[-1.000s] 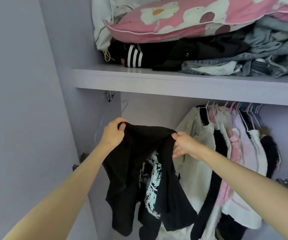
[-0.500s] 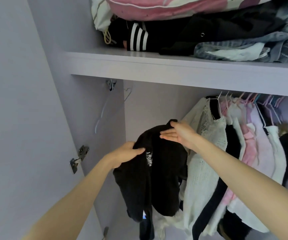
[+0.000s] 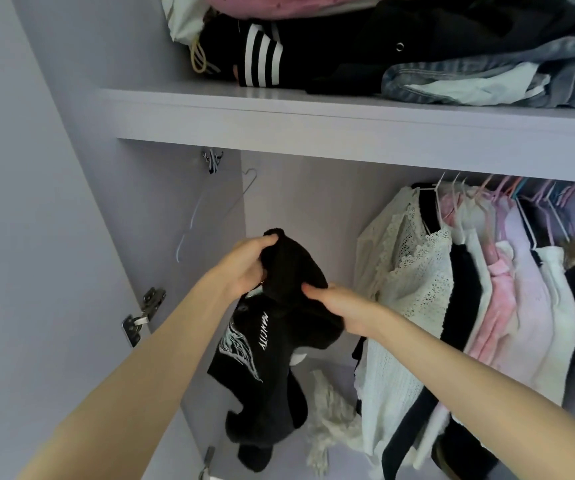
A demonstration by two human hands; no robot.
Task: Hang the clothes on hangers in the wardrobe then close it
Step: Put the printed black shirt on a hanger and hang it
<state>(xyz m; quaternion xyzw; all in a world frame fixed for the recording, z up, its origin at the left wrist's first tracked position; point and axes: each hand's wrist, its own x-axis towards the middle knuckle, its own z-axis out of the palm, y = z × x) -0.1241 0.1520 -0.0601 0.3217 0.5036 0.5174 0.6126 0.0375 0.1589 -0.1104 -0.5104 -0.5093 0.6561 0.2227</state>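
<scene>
Up in front of the open lilac wardrobe (image 3: 71, 237), both hands hold a bunched black printed T-shirt (image 3: 279, 341) at chest height, left of the hanging clothes. The left hand (image 3: 244, 268) grips its upper fold, fingers curled round the fabric; the right hand (image 3: 341, 310) pinches the cloth lower down. A thin white wire hanger (image 3: 192, 220) hangs empty at the left wall. White lace tops and pink garments (image 3: 452, 289) fill the rail's right side, under a shelf (image 3: 313, 133) of folded clothing.
</scene>
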